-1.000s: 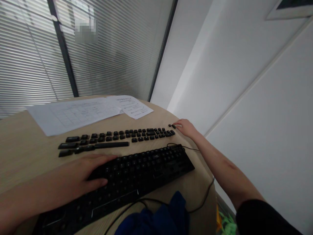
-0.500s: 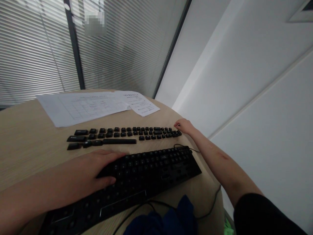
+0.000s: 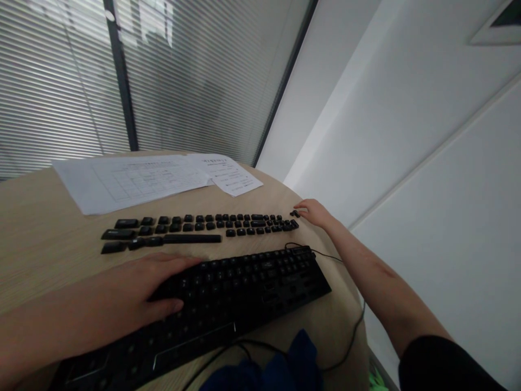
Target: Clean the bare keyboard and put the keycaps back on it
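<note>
A black keyboard lies at a slant on the wooden table, with bare sockets on its right part where keycaps are off. My left hand grips its left half, thumb over the top and fingers along the far edge. Beyond the keyboard, loose black keycaps stand in rows, with a long space bar in the nearest row. At the right end of these rows my right hand hovers beside small keycaps. Its thumb and index finger are apart, and I see nothing between them.
Printed sheets lie at the table's far side. A dark blue cloth and a black cable are at the near edge. A white wall rises close on the right; window blinds stand behind the table.
My right hand's pinched fingers have parted and drawn slightly right, leaving small keycaps visible at the row's end. My left hand still holds the keyboard. The view has shifted slightly.
</note>
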